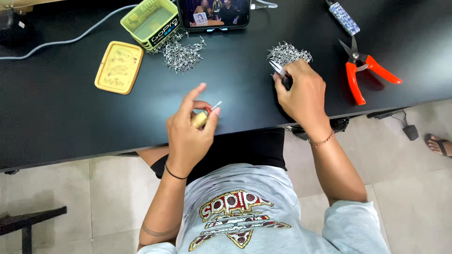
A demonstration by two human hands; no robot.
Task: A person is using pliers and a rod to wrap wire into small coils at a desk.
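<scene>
The flat black surface [70, 117] carries a yellow rectangular tin lid [118, 67] at the left, with an open yellow-green tin box [150, 21] just beyond it. A heap of small silvery metal pins [181, 54] lies beside the box, a second heap [288, 52] further right. A propped phone [214, 14] stands at the far edge, orange-handled snips [362, 70] lie at the right, and a grey cable [70, 37] runs across the left.

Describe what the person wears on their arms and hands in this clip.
Both hands are bare, with no gloves. The left hand has a thin black band at the wrist and a dark line tattoo around the forearm. The right hand has a thin reddish beaded bracelet at the wrist. Light grey short sleeves end near the elbows.
</scene>
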